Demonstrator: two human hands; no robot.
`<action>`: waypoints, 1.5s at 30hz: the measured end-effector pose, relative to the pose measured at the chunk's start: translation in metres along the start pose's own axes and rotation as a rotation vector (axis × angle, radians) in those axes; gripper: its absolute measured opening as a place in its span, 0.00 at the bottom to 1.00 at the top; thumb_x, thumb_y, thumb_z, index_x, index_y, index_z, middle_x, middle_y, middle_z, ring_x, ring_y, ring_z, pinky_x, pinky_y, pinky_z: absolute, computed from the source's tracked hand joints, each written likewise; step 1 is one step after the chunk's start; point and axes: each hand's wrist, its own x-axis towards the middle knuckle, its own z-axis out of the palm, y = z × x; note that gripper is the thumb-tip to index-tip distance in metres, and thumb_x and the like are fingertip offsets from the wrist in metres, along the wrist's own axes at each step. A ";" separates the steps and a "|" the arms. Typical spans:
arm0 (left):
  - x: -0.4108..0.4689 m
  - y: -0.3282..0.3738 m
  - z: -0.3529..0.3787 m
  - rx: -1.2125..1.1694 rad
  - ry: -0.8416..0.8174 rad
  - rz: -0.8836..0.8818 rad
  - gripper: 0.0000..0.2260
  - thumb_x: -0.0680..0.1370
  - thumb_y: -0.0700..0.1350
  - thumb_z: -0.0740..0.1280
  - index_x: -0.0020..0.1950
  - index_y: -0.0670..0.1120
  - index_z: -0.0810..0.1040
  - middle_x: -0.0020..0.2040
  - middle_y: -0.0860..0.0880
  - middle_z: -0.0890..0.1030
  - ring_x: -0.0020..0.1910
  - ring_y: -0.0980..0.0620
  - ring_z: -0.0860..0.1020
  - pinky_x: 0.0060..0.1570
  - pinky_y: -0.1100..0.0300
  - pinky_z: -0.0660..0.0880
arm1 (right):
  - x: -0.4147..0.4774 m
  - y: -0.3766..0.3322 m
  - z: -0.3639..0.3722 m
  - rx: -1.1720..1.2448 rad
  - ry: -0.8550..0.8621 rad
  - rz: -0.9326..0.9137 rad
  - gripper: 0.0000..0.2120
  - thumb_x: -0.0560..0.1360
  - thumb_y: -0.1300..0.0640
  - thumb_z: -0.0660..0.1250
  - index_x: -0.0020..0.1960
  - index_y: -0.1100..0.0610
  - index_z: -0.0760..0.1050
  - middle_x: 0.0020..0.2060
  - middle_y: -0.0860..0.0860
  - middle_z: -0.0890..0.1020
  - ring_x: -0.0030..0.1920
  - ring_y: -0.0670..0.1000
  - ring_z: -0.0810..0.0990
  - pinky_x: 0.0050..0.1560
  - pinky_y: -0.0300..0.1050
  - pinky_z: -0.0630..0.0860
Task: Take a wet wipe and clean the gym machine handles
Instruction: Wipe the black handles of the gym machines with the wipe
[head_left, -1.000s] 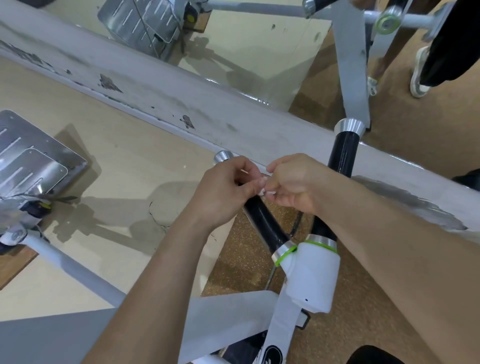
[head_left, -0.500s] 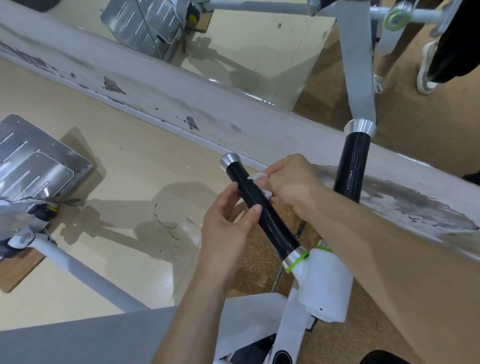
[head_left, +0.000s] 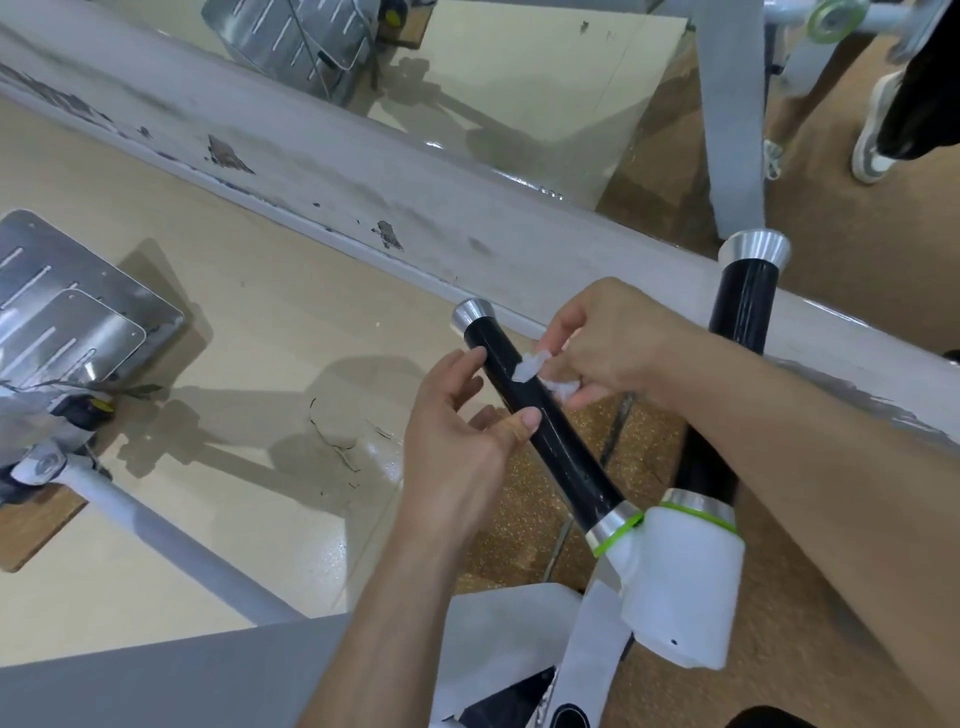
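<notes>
Pinching crumpled white wet wipe (head_left: 530, 368) in fingers of right hand (head_left: 613, 343), pressed to upper stretch of slanted black handle (head_left: 550, 441), just below its silver end cap. Resting left hand (head_left: 457, 441) beside same handle, fingers loose and fairly straight, thumb tip laid on the black grip, nothing gripped. Noted hands near each other, either side of the bar, not touching. Seen second black handle (head_left: 743, 306) standing steeper behind right forearm, both set into white housing (head_left: 680, 582) with green rings. Spotted slotted metal plate (head_left: 67, 312) on beige floor (head_left: 260, 322) at left.
</notes>
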 end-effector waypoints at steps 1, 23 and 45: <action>0.001 0.002 -0.001 -0.006 -0.020 0.014 0.27 0.69 0.33 0.74 0.61 0.55 0.74 0.67 0.53 0.74 0.62 0.60 0.74 0.59 0.64 0.74 | 0.002 0.001 0.000 0.007 0.001 -0.002 0.05 0.71 0.68 0.71 0.41 0.59 0.79 0.41 0.58 0.82 0.37 0.55 0.85 0.35 0.43 0.83; 0.014 0.000 -0.008 -0.006 -0.038 0.004 0.26 0.71 0.36 0.74 0.67 0.51 0.74 0.64 0.54 0.77 0.55 0.64 0.77 0.50 0.71 0.76 | 0.051 -0.004 0.043 0.224 0.395 -0.247 0.05 0.71 0.63 0.71 0.42 0.54 0.83 0.41 0.49 0.85 0.44 0.47 0.83 0.47 0.33 0.78; 0.085 -0.056 -0.030 0.128 0.410 0.158 0.04 0.74 0.44 0.72 0.39 0.49 0.81 0.34 0.52 0.79 0.35 0.54 0.76 0.41 0.56 0.74 | 0.062 -0.010 0.031 0.294 0.175 -0.118 0.14 0.74 0.69 0.59 0.42 0.54 0.79 0.49 0.53 0.82 0.51 0.51 0.80 0.53 0.46 0.78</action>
